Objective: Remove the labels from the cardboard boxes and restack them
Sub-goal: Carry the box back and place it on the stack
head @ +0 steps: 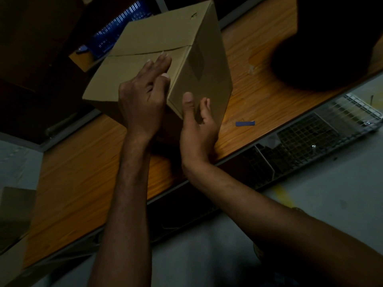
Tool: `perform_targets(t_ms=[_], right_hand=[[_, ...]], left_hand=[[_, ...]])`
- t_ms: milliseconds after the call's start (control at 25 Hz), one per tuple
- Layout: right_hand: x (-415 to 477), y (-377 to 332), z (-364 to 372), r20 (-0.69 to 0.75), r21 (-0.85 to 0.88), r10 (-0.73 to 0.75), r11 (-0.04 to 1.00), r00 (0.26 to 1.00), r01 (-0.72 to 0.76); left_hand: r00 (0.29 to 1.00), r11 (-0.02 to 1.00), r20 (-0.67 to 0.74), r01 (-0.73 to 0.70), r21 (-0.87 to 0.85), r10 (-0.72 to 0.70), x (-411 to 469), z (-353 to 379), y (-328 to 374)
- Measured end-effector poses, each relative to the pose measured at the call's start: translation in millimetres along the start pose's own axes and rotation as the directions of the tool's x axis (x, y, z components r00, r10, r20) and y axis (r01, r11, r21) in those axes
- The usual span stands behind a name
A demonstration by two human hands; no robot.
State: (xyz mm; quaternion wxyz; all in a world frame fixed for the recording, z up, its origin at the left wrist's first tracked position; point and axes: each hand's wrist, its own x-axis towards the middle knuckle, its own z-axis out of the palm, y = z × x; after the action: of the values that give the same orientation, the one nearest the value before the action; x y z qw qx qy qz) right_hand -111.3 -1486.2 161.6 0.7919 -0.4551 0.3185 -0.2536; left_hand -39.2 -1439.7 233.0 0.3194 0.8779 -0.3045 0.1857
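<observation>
Held box tilted on table. Laid left hand near-flat on flapped face, thumb at edge; cupped near corner with right hand, thumb and fingers straight. Judged light, stiff, probably empty; best gripped by opposite faces near corners, clear of flap seam.

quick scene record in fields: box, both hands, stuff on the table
box: cardboard box, tilted, flaps closed, above the wooden table
left: left hand lays its fingers on the flap face
right: right hand presses thumb and fingers against the near corner
label: darker rectangular patch on the side face; label or residue unclear
on table: blue strip
beside table: wire mesh rack
</observation>
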Motion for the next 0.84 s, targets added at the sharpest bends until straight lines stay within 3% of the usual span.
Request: perform_targets(t_ms=[80,200,400,680,760,840], right_hand=[[4,1,0,-0.04,0.037,0.008,0.999,0.999,-0.007],[-5,1,-3,0.052,0.019,0.0,1.0,0.999,-0.001],[5,-7,-7,-0.025,0.093,0.044,0.995,0.999,-0.041],[27,-16,-19,-0.089,0.025,0.047,0.999,0.995,-0.045],[45,-20,-37,-0.089,-0.095,-0.114,0.99,0.99,0.105],[67,-35,-47,-0.001,-0.262,-0.367,0.898,0.93,0.354]], left_hand=[[1.0,1.0,-0.003,0.009,0.005,-0.009,0,0,1],[1.0,1.0,0.014,0.01,-0.002,-0.01,1,1,-1],[1.0,1.0,0.02,-0.003,0.014,0.002,2,0,-1],[0.999,1.0,0.042,-0.007,0.006,0.007,1,-3,-4],[0.998,1.0,0.058,-0.008,-0.009,0.008,2,-7,-4],[0.998,0.999,0.069,0.016,-0.049,-0.012,3,-12,-6]])
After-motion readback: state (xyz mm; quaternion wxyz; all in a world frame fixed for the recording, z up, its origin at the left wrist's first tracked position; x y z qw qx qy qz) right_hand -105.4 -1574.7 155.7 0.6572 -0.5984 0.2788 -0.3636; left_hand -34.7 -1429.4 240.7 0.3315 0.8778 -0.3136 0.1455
